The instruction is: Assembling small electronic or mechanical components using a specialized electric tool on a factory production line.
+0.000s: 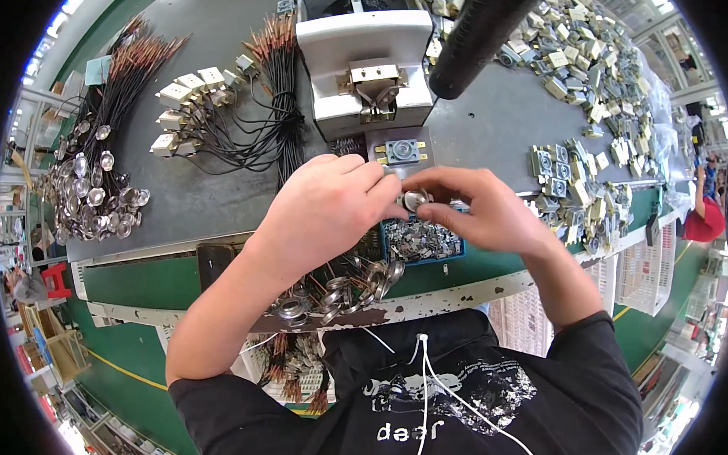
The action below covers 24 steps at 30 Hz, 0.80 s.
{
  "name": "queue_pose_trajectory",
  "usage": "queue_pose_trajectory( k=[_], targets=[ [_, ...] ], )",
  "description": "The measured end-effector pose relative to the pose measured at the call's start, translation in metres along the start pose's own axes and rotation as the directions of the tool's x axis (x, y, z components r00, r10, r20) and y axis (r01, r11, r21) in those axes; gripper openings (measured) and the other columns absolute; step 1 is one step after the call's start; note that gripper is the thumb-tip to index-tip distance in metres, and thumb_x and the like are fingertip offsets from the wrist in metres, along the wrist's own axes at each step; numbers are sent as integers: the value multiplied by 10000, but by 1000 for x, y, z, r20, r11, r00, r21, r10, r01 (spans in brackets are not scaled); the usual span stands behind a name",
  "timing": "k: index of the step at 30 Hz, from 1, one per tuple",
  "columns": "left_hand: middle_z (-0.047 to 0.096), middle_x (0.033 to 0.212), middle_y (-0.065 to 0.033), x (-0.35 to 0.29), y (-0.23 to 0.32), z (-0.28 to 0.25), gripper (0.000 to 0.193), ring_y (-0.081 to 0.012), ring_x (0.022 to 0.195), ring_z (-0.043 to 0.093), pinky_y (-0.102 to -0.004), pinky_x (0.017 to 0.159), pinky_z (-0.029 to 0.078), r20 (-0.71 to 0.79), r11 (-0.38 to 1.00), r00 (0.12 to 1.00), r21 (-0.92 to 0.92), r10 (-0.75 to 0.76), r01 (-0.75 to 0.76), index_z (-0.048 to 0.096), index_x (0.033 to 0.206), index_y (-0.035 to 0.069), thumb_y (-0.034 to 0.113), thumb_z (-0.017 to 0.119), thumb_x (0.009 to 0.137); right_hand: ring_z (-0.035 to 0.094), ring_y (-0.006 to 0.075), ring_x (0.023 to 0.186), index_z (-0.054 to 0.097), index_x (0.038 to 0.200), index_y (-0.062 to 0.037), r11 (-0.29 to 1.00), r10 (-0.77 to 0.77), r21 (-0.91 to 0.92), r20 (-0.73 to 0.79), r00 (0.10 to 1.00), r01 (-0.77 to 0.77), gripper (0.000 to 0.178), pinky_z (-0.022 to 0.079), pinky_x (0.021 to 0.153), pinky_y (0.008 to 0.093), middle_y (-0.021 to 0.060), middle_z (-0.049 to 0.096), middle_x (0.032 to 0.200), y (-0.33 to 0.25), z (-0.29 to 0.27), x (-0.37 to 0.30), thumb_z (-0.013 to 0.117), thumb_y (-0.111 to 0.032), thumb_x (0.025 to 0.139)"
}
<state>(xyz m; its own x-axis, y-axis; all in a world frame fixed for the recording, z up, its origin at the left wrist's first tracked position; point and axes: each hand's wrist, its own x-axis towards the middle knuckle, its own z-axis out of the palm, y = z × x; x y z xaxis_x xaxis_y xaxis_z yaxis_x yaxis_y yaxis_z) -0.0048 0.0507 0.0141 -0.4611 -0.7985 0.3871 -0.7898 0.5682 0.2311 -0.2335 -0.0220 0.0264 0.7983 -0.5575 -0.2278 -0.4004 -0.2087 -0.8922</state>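
Between my two hands is a small round silver metal cap (415,200). My right hand (484,211) pinches it between thumb and forefinger. My left hand (331,200) is closed with its fingertips against the cap's left side; the fingers partly hide what is between them. Just beyond my hands, a grey block with brass terminals (401,151) lies on a metal plate in front of a small white press (366,67). Below my hands sits a blue tray (424,261) full of small metal pieces.
Round metal caps on wires (334,293) lie at the near edge, with more hanging at the left (94,193). Black wire bundles (284,110) with white connectors (175,94) stand left of the press. Many grey and cream blocks (571,60) cover the right side. A dark pole (485,35) juts overhead.
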Motion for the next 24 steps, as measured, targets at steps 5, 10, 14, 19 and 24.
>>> queue_pose_trajectory(
  k=[5, 10, 14, 19, 24],
  targets=[
    [559, 764, -43, 5, -5, -4, 249, -238, 740, 615, -367, 674, 513, -9, 1000, 1000, -16, -7, 7, 593, 830, 90, 254, 780, 838, 715, 195, 1011, 670, 1294, -5, 978, -205, -12, -200, 958, 207, 346, 564, 882, 336, 151, 736, 1180, 9, 11, 2, 659, 22, 949],
    [650, 825, -70, 3, -11, -6, 239, -262, 795, 655, -391, 706, 524, 172, 984, 985, -174, 5, 25, 637, 895, 76, 276, 764, 862, 731, 203, 963, 675, 1291, -10, 984, -172, 29, -148, 974, 178, 359, 567, 867, 340, 150, 746, 1132, 19, 13, -2, 688, 6, 933],
    [672, 821, -75, 5, -4, -18, 236, -279, 794, 664, -409, 722, 530, 276, 961, 955, -220, -105, 169, 700, 1007, 87, 269, 759, 870, 693, 176, 945, 693, 1262, -31, 962, -242, -179, -202, 949, 207, 321, 542, 871, 326, 113, 732, 1123, 9, -13, -9, 695, -35, 942],
    [734, 914, -121, 29, -21, -15, 351, -322, 848, 702, -420, 748, 555, 174, 916, 954, -283, -242, 284, 677, 1259, 147, 239, 718, 923, 651, 177, 1040, 476, 1477, 24, 777, -613, -326, -588, 529, 538, 433, 532, 853, 320, 174, 640, 1321, -12, -53, 3, 547, -129, 1078],
    [743, 950, -141, 31, -34, 19, 353, -352, 930, 709, -453, 791, 565, 452, 873, 818, -150, -357, 464, 667, 1254, 150, 331, 682, 952, 650, 231, 1136, 399, 1499, 27, 550, -699, -421, -704, 122, 721, 458, 548, 893, 353, 265, 588, 1381, -45, -73, 33, 519, -78, 1069]
  ],
)
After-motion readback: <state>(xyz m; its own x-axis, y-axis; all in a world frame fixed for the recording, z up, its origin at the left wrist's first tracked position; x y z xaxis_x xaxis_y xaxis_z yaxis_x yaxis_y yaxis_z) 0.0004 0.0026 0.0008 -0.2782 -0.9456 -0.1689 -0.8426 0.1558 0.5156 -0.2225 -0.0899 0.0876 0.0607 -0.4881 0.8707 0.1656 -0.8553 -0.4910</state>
